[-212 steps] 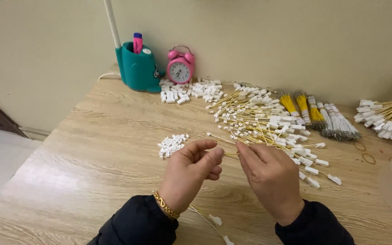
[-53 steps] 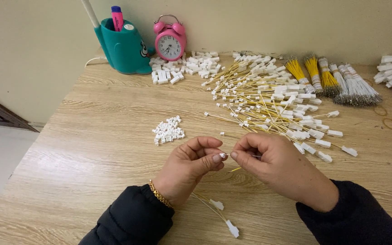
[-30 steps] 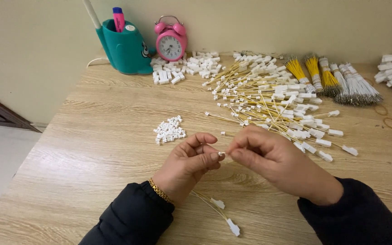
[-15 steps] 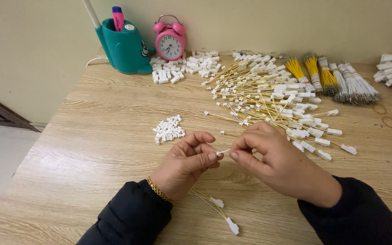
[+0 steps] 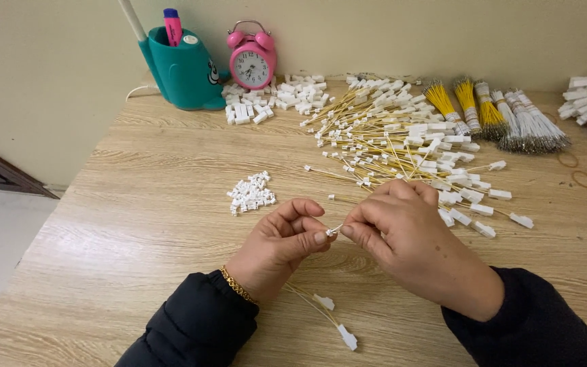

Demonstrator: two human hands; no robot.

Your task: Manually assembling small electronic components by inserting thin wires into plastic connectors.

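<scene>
The left hand (image 5: 276, 248) and right hand (image 5: 409, 234) meet fingertip to fingertip above the desk (image 5: 137, 224). Each grip is pinched together on the same small white plug (image 5: 331, 232), thumb and forefinger closed on it from either side, with a thin wire end showing at the pinch. Yellow wires (image 5: 310, 302) trail from under the left hand toward the near edge, ending in two white connectors (image 5: 346, 337) lying on the desk. A gold bracelet (image 5: 238, 289) sits at the left wrist.

Just beyond the left hand lies a small heap of white plugs (image 5: 251, 193). Beyond the right hand spreads a wide pile of wired connectors (image 5: 402, 146). Farther back stand a teal holder (image 5: 181, 71), a pink clock (image 5: 251, 62), more white housings (image 5: 273, 102) and bundled wires (image 5: 494, 119).
</scene>
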